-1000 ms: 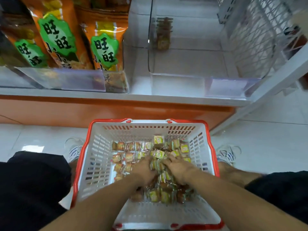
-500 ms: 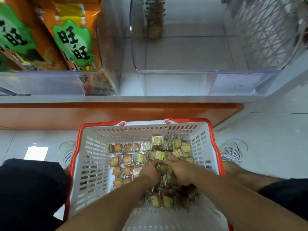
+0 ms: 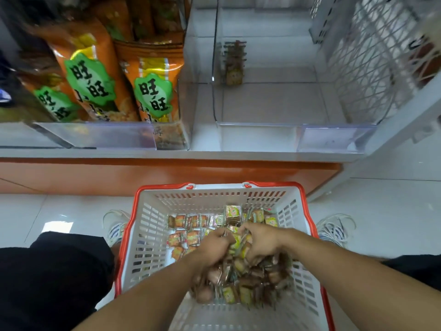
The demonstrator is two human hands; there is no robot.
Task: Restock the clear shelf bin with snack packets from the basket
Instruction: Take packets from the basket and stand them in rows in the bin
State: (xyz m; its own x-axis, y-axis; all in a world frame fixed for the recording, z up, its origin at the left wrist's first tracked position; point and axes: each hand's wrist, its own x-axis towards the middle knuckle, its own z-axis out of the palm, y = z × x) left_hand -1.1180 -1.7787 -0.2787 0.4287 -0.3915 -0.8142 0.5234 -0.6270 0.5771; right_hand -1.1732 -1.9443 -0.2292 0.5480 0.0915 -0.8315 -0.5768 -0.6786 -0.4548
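A white basket with a red rim (image 3: 152,235) stands on the floor between my feet and holds several small snack packets (image 3: 188,237). My left hand (image 3: 214,247) and my right hand (image 3: 261,242) are side by side inside it, fingers curled round a bunch of packets between them. The clear shelf bin (image 3: 262,137) sits on the shelf above and to the right; only a short row of packets (image 3: 233,65) stands at its back.
Large orange snack bags (image 3: 152,91) fill the clear bin to the left. A white wire rack (image 3: 372,56) stands right of the shelf bin. An orange plinth (image 3: 119,175) runs under the shelf. My shoes (image 3: 334,228) flank the basket on white tiles.
Both hands have closed in on the packets and lifted slightly, gathering a bunch. The view has shifted, so the shelf and basket appear moved in the frame.
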